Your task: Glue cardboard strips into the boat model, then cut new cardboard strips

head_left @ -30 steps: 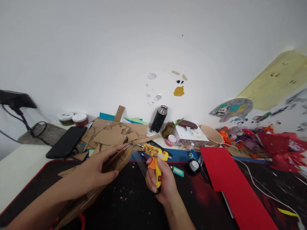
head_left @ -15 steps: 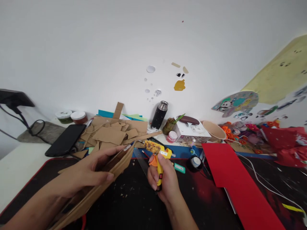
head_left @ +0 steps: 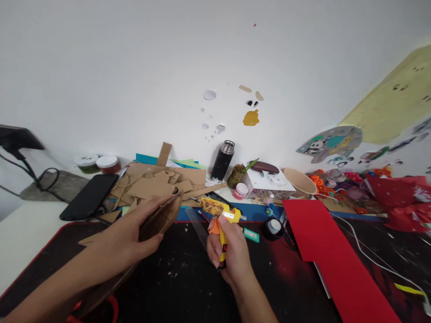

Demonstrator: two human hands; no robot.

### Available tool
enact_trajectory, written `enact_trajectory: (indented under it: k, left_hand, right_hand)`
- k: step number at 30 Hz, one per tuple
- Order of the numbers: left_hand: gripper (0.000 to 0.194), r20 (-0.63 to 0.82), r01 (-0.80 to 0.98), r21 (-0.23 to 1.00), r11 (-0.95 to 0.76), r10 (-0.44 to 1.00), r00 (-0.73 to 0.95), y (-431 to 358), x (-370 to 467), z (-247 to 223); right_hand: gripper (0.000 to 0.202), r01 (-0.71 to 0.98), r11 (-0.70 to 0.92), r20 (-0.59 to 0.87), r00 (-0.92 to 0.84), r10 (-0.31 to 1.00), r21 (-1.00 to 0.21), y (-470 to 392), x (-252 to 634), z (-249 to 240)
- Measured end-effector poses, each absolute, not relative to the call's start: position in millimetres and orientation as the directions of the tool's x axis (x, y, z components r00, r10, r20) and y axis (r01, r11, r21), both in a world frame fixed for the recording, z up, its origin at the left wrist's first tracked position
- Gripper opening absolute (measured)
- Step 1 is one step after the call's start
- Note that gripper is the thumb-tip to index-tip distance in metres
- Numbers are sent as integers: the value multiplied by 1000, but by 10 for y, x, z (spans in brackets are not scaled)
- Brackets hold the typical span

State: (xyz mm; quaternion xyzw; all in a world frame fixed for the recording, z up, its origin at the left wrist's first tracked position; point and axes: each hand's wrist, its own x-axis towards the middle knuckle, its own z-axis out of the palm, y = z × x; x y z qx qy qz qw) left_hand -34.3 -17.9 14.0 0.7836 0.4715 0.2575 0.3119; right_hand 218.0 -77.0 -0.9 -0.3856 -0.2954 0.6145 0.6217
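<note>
My left hand (head_left: 129,237) grips a curved brown cardboard piece (head_left: 164,218), its thumb on the near side and the fingers behind the upper edge. The piece stands tilted, and its lower part runs down behind my wrist. In my right hand (head_left: 230,251) is a yellow glue gun (head_left: 222,237) with an orange trigger, its stained nozzle end pointing left toward the cardboard. A gap separates the nozzle from the cardboard. Red scissor handles (head_left: 114,307) show partly beneath the cardboard at the bottom.
Cardboard scraps (head_left: 150,187) lie piled behind my left hand, near a black phone (head_left: 89,197). A black bottle (head_left: 222,160) and a white box (head_left: 269,183) stand by the wall. Red card (head_left: 330,251) lies right; a clear ruler (head_left: 197,224) is between my hands.
The cardboard has turned in my left hand, so more of its inner face shows, and its top end has shifted slightly left. More of the red handles is visible. My right hand has barely moved.
</note>
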Motion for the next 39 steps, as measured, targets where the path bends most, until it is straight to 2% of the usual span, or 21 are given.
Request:
enact_trajectory:
  k: [3,11,20,25,31,39]
  left_hand:
    - [75,183,625,649,-433,887,425,-223,-291,159]
    - [74,195,676,558,-482,867,458,-316,-131,297]
    - [73,232,696,515,-500,863,448,-345,-59,170]
    - [70,233,718,498,-486,873,429,-376,-37,162]
    - [69,132,706,574,-415,898,420,-388,15,296]
    - [69,154,735,525,-429,898,413,-402,71,278]
  right_hand:
    - [61,-503,-38,-88,76,993,-864,-772,2166,-46]
    - [66,-387,-67,-99,65,993,-920,-820,2121,-13]
    - [75,-10,-62,-63,141,988,-998,-901,2095,-63]
    - [63,168,1,29,169,985,-986,-944,2112,-115]
    - [59,276,96,146,168,975,-956,-936,2120,-7]
    - [39,342,178,258,204,945,-923,-903,2114,-2]
